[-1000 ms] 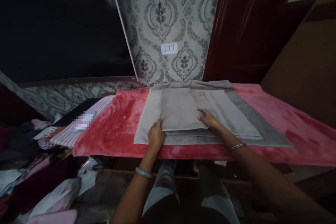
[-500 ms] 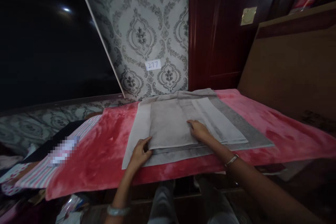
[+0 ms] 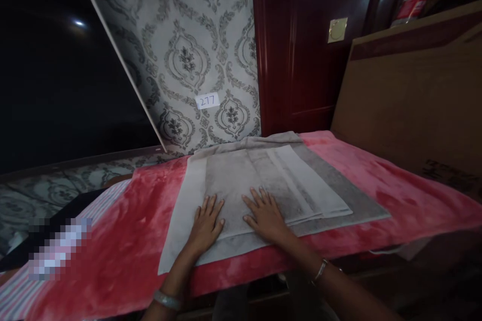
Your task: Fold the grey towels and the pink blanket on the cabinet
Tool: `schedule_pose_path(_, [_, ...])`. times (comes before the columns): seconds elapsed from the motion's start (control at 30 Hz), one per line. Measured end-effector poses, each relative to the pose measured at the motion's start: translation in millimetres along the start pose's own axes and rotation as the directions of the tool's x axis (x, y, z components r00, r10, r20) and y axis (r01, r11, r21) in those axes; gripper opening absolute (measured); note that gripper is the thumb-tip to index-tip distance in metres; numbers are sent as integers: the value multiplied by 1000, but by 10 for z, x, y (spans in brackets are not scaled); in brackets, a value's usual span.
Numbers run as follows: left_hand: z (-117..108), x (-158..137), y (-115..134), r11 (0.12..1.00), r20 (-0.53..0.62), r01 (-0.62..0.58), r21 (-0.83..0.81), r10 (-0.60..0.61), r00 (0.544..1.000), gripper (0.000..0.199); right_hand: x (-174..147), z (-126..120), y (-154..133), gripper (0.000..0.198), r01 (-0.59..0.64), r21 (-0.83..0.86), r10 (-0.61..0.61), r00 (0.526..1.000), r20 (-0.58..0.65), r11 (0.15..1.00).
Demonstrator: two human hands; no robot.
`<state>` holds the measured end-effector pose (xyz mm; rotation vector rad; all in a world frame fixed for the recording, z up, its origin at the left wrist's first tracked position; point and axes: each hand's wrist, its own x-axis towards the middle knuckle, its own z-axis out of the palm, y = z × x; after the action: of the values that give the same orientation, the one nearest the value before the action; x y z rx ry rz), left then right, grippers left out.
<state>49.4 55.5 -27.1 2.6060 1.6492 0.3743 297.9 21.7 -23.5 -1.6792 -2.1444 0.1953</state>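
Both the left hand and the right hand are laid palm down on a folded gray cloth, near the front edge of the red-covered desk. The left hand's grip is spread apart, flat over the front left corner of the cloth's upper layer. The right hand's grip is likewise spread apart, set farther right along the same layer's front, with a strip of cloth left uncovered between the thumbs. A bangle is worn on the left wrist. The cloth is laid in layers over the middle of the desk and is rumpled near the back edge. At the desk's left end a striped cloth is partly hidden by pixel blocks. Beyond the back edge, a card marked 277 is fixed to a patterned wall. A cardboard box is seen beyond the right part of that edge.
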Motion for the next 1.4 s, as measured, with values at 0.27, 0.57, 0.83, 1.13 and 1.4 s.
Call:
schedule_pose_path(0.27, [0, -10, -88, 998, -102, -48, -36, 44, 994, 54, 77, -127, 267, 58, -215, 229, 252, 956, -148, 949])
schedule_pose_path(0.57, [-184, 65, -125, 997, -18, -39, -65, 38, 999, 49, 204, -445, 289, 65, -406, 248, 398, 913, 84, 880])
schedule_pose_path(0.83, [-540, 1046, 393, 992, 92, 27, 121, -38, 995, 54, 161, -445, 266, 76, -388, 311, 372, 922, 112, 868])
schedule_pose_path(1.13, [-358, 2167, 779, 978, 134, -107, 181, 83, 987, 61, 16, -96, 396, 50, -94, 441, 165, 979, -124, 893])
schedule_pose_path(1.4, [-219, 2767, 853, 938, 198, -240, 249, 193, 961, 43, -60, 10, 402, 41, -58, 510, 183, 963, -199, 858])
